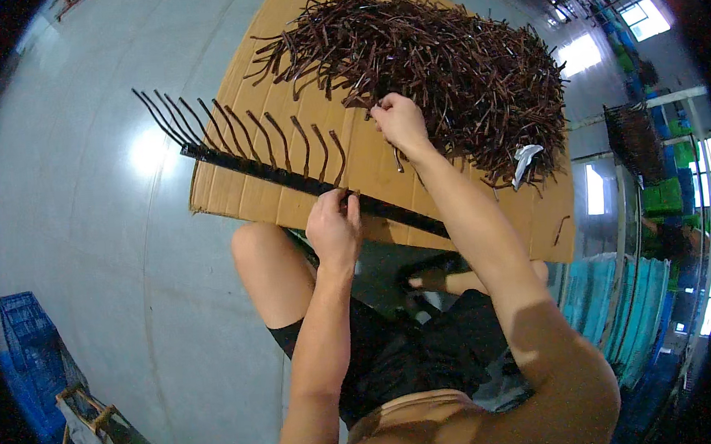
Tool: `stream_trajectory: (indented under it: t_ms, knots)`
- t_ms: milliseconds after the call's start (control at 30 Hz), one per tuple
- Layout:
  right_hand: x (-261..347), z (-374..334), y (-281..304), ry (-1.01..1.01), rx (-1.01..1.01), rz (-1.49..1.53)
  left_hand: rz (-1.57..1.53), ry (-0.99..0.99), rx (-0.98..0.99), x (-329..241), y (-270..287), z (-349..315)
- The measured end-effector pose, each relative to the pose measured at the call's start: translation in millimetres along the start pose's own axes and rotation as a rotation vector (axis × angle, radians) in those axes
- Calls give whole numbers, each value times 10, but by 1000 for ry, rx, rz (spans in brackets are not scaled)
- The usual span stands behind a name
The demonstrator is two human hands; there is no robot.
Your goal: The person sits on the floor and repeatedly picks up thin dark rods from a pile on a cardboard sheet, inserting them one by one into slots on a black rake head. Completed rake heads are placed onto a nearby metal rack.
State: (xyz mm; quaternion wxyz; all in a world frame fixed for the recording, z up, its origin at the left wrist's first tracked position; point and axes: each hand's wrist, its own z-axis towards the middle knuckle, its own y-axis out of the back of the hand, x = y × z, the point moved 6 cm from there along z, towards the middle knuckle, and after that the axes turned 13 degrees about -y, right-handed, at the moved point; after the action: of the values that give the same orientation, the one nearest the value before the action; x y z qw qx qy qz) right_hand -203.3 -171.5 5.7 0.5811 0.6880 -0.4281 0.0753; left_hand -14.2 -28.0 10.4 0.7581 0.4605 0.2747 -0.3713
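Observation:
A long black bar (pixel 259 169) lies slantwise across the near edge of a cardboard sheet. From its left half several thin, bent brown pieces, shaped like eyeglass temples (pixel 303 144), stand up in a row. My left hand (pixel 333 230) is closed on the bar just right of that row, a small brown end showing at its fingertips. Farther out, my right hand (pixel 402 124) pinches a brown temple-like piece at the near left edge of a big tangled pile (pixel 435 54) of the same pieces. The fingers partly hide what it grips.
The cardboard (pixel 238 107) lies over a work surface in front of my knees. A crumpled silvery scrap (pixel 524 163) rests on the pile's near right side. Blue crates (pixel 33 339) and a wooden-framed seat (pixel 87 426) stand at left; turquoise stacked sheets (pixel 621 299) and racks are at right.

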Motion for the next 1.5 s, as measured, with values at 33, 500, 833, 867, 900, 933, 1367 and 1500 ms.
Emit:
stream_trajectory:
  t_ms: [33, 500, 833, 867, 900, 933, 1367, 1500]
  knots:
    - [3, -151, -89, -55, 187, 146, 33, -11, 1, 19, 21, -7]
    - [-199, -1258, -194, 190, 277, 702, 64, -58, 23, 6, -41, 18]
    - [115, -876, 92, 371, 381, 89, 16, 45, 4, -15, 30, -17]
    - [112, -648, 188, 450, 142, -115, 15, 82, 27, -8, 26, -28]
    - [116, -471, 251, 523, -98, -316, 16, 123, 48, 5, 15, -37]
    - [165, -422, 259, 630, -228, -498, -46, 87, -14, -42, 23, -40]
    - [136, -441, 403, 1042, -405, -648, -73, -101, 19, -28, -60, 21]
    - [71, -638, 535, 826, -309, -161, -54, -93, 79, 40, -116, 100]
